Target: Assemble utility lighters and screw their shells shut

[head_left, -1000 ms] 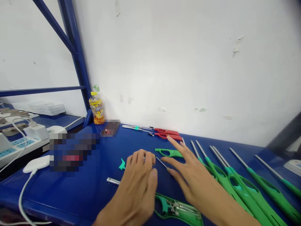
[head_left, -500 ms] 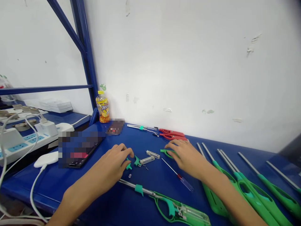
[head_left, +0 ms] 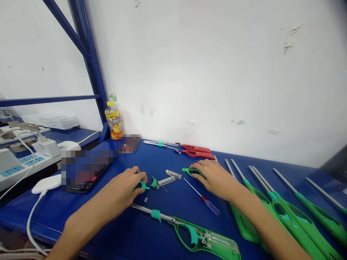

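My left hand (head_left: 132,182) is closed, with thumb and fingertips pinching a small teal plastic trigger (head_left: 143,185). My right hand (head_left: 210,175) curls over a green lighter casing (head_left: 189,171), whose handle loop shows while the rest is under the palm. Between the hands lie another teal trigger (head_left: 154,182) and two clear fuel tanks (head_left: 166,181). A screwdriver (head_left: 207,202) with a clear handle and red collar rests by my right wrist. Nearest me is an opened green lighter (head_left: 189,231) with its metal tube, teal trigger and tank exposed.
Several green long-neck lighters (head_left: 287,213) line the right side. Red casings (head_left: 196,151) and metal tubes (head_left: 151,143) lie at the wall. A bottle (head_left: 114,121), a phone (head_left: 89,180), a white charger (head_left: 47,183) and a power strip (head_left: 29,159) are on the left.
My left thumb and fingers have closed on the small teal trigger. My right hand stays at the green casing, its fingers lower over it. The whole view has shifted slightly.
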`<state>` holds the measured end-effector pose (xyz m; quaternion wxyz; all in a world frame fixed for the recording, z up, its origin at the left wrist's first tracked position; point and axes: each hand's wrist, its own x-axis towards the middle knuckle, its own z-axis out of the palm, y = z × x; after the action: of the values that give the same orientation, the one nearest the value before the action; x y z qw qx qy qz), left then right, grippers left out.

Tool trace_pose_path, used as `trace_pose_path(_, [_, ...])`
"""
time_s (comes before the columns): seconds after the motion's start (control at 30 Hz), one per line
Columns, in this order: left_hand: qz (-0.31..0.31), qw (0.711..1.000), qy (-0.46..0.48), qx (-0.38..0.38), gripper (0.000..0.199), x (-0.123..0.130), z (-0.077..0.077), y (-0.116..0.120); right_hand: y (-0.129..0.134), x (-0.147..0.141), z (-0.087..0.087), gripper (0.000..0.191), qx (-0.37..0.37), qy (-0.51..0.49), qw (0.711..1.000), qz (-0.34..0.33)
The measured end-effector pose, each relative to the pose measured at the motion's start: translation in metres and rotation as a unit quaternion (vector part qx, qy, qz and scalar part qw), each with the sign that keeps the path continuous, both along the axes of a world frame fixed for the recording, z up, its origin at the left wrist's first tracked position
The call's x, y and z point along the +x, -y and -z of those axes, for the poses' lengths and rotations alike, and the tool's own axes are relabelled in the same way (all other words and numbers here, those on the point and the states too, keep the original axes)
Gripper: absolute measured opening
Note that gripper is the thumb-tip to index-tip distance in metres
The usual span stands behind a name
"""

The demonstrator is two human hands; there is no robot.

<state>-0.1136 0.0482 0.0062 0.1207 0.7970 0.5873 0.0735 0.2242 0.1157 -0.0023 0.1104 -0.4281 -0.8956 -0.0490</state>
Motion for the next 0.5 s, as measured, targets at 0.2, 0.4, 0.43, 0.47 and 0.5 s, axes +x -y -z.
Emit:
trace_pose_path(0.2, [-0.012, 0.999, -0.027, 0.014, 0.018, 0.005, -0.007, 0.001, 0.002, -0.003, -0.005, 0.031, -0.003, -0.027, 1.000, -0.005])
trace_pose_path(0.4, [-0.015, 0.999, -0.048, 0.012, 0.015, 0.008, -0.007, 0.004, 0.018, -0.025, -0.005, 0.043, -0.026, -0.035, 0.997, -0.056])
trace_pose_path(0.43, [-0.014, 0.999, -0.051, 0.010, 0.014, 0.009, -0.007, 0.004, 0.021, -0.030, -0.004, 0.045, -0.035, -0.033, 0.996, -0.068])
trace_pose_path(0.47, [-0.013, 0.999, -0.052, 0.008, 0.014, 0.010, -0.007, 0.004, 0.023, -0.033, -0.004, 0.046, -0.043, -0.032, 0.995, -0.078])
trace_pose_path(0.5, [-0.014, 0.998, -0.054, 0.006, 0.013, 0.011, -0.008, 0.004, 0.025, -0.036, -0.003, 0.047, -0.049, -0.032, 0.995, -0.085])
